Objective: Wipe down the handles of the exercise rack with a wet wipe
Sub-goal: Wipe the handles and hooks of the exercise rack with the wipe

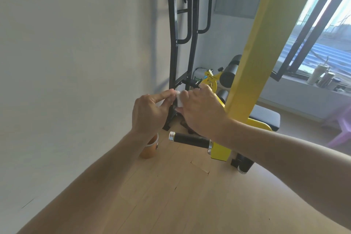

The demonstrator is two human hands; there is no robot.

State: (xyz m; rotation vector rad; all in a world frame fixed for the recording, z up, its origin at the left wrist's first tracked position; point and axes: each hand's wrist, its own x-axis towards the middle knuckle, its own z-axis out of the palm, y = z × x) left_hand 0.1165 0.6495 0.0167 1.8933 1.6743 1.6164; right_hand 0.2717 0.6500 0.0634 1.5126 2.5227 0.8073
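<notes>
Here both hands are up in front of the person, close together, and they hold a small white wet wipe [178, 99] between them. The left hand [150, 113] pinches the left side of the wipe with its thumb and first finger. The right hand [201, 112] grips the right side, with its fingers curled around the wipe. Most of the wipe is hidden by the fingers, so only a little white bit shows. Below the hands is a black handle [190, 139] with shiny silver ends. It sticks out sideways from the yellow exercise rack [252, 74], and the wipe is above it, not touching it. A tall yellow post of the rack goes up on the right, past the right arm. An orange cup [151, 149] stands on the wooden floor [171, 195], partly hidden behind the left wrist. A black metal frame [178, 30] with curved bars leans on the white wall [76, 62] behind the hands. A window [322, 34] is far to the right.
</notes>
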